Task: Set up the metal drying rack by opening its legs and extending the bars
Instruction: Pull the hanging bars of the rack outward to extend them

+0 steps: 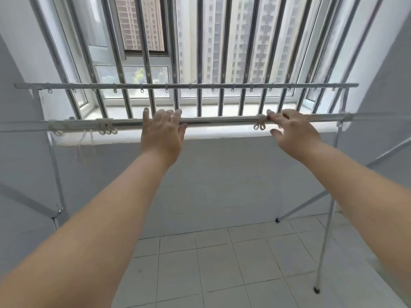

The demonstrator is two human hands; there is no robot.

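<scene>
Near bar [222, 120] of the drying rack runs out of frame at the left edge, its right end smeared by blur. Left hand [163, 134] covers a stretch of it; palm side unseen. Right hand [293, 132] fingertips blurred, contact with bar unclear. Left legs [56, 181] cut off low. Small rings [259, 127] too fine to make out.

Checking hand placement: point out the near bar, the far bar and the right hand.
near bar [222, 120], head view, shiny middle stretch.
far bar [189, 85], head view, midpoint.
right hand [293, 130], head view, back of hand.
</scene>
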